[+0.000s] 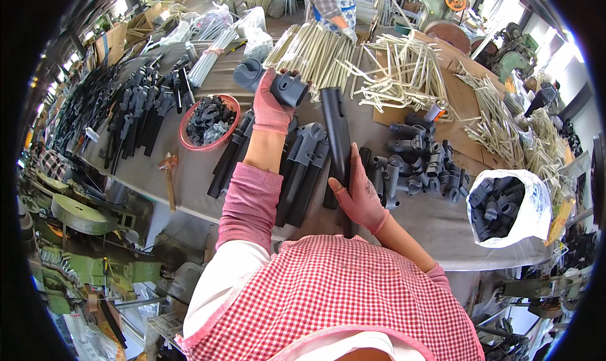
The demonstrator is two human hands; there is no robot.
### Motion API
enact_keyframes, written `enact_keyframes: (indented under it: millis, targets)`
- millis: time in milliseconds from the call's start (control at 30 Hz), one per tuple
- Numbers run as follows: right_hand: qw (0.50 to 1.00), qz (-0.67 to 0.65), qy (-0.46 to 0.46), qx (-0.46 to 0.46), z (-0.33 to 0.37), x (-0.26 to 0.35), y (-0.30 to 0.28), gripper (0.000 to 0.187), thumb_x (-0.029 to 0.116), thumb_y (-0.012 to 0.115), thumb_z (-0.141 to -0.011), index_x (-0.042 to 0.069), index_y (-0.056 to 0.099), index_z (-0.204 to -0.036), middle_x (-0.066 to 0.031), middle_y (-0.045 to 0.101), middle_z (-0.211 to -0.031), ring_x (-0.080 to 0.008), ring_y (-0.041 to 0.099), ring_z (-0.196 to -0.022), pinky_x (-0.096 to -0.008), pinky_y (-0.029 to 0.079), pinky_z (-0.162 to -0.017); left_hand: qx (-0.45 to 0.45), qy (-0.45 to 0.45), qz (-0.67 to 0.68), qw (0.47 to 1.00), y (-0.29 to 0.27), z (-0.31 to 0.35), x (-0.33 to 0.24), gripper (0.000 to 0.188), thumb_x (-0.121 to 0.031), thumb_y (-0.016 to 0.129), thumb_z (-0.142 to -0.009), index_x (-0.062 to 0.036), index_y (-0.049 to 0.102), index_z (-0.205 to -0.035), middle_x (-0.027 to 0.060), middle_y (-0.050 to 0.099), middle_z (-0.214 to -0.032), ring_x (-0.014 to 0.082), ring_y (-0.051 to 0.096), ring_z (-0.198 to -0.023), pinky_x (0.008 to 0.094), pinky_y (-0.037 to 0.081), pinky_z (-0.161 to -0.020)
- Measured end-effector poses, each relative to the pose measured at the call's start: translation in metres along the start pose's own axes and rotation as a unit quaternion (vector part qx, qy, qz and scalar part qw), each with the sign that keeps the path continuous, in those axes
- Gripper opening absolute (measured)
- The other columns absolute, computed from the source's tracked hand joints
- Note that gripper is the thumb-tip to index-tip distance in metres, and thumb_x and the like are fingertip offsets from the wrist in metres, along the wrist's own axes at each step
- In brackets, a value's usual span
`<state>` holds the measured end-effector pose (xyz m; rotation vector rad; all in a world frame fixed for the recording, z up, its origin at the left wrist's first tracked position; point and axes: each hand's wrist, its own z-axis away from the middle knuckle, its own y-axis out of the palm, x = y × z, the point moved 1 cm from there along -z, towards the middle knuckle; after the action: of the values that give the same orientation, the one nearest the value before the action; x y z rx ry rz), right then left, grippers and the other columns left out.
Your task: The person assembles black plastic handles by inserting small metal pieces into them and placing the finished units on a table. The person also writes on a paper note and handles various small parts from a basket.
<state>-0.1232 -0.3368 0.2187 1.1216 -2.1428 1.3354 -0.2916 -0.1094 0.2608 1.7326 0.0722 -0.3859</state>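
Observation:
My left hand [275, 107], in a pink glove with bare fingertips, is closed around a dark grey plastic fitting [251, 75] with a rounded, hollow end. It is raised above the table, left of the middle. My right hand [362, 200], gloved the same way, grips a long black plastic tube [337, 124] between thumb and fingers. The tube stands tilted, with a notch near its upper end; its lower end is hidden by my hand and apron. The two parts are apart. Beneath my left hand lie several black tubes with grey fittings [305, 147] on them.
Loose grey fittings [434, 159] are heaped right of my right hand, beside a white bag [536, 200] of dark parts. A red basket [183, 130] of small black parts and a hammer [170, 181] lie left. Pale rods [309, 54] cover the far side, where another person [328, 4] stands.

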Motion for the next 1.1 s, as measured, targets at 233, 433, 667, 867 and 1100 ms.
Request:
enact_keyframes:
  millis: [233, 433, 667, 867, 1100]
  targets:
    - [0.992, 0.108, 0.054, 0.026, -0.007, 0.017, -0.009, 0.084, 0.017, 0.072, -0.08, 0.005, 0.029, -0.152, -0.0165, 0.057, -0.106, -0.0337, 0.063, -0.088, -0.0417, 0.055, -0.074, 0.022, -0.024, -0.049, 0.998, 0.013, 0.009, -0.006, 0.021, -0.018, 0.064, -0.094, 0.0006, 0.057, -0.1, 0.0149, 0.063, -0.096, 0.0285, 0.066, -0.091, 0.0557, 0.056, -0.091]
    - [0.996, 0.073, 0.046, 0.036, -0.006, 0.012, -0.007, 0.085, 0.017, 0.073, -0.079, 0.009, 0.031, -0.152, -0.0149, 0.06, -0.104, -0.0329, 0.065, -0.088, -0.0409, 0.056, -0.074, 0.05, -0.085, -0.061, 0.993, 0.005, 0.006, -0.009, 0.021, -0.016, 0.061, -0.096, 0.004, 0.057, -0.102, 0.0152, 0.063, -0.094, 0.0305, 0.065, -0.092, 0.0531, 0.055, -0.094]
    - [0.992, -0.086, 0.086, 0.046, -0.001, -0.011, 0.021, 0.082, 0.016, 0.074, -0.078, 0.008, 0.034, -0.15, -0.0176, 0.063, -0.109, -0.0328, 0.067, -0.094, -0.0394, 0.056, -0.078, -0.011, -0.059, -0.099, 0.993, -0.028, 0.022, 0.0, 0.018, -0.016, 0.061, -0.096, 0.0002, 0.055, -0.102, 0.0149, 0.064, -0.094, 0.0309, 0.066, -0.091, 0.0524, 0.057, -0.091]
    - [0.991, -0.043, 0.1, 0.073, -0.014, -0.014, 0.025, 0.081, 0.015, 0.076, -0.075, 0.004, 0.039, -0.147, -0.0205, 0.064, -0.115, -0.035, 0.066, -0.102, -0.0369, 0.053, -0.088, 0.01, -0.14, -0.154, 0.978, -0.031, 0.02, -0.017, 0.025, -0.024, 0.06, -0.097, -0.0006, 0.059, -0.107, 0.0116, 0.065, -0.096, 0.0346, 0.066, -0.101, 0.0471, 0.056, -0.091]
    - [0.972, -0.16, 0.164, 0.054, -0.038, -0.015, 0.046, 0.07, 0.018, 0.075, -0.076, 0.002, 0.046, -0.137, -0.0244, 0.063, -0.111, -0.0388, 0.065, -0.102, -0.0405, 0.052, -0.087, -0.04, -0.122, -0.093, 0.987, -0.034, 0.066, 0.047, 0.028, -0.022, 0.061, -0.097, -0.0021, 0.055, -0.116, 0.0106, 0.064, -0.097, 0.0269, 0.067, -0.086, 0.0456, 0.058, -0.083]
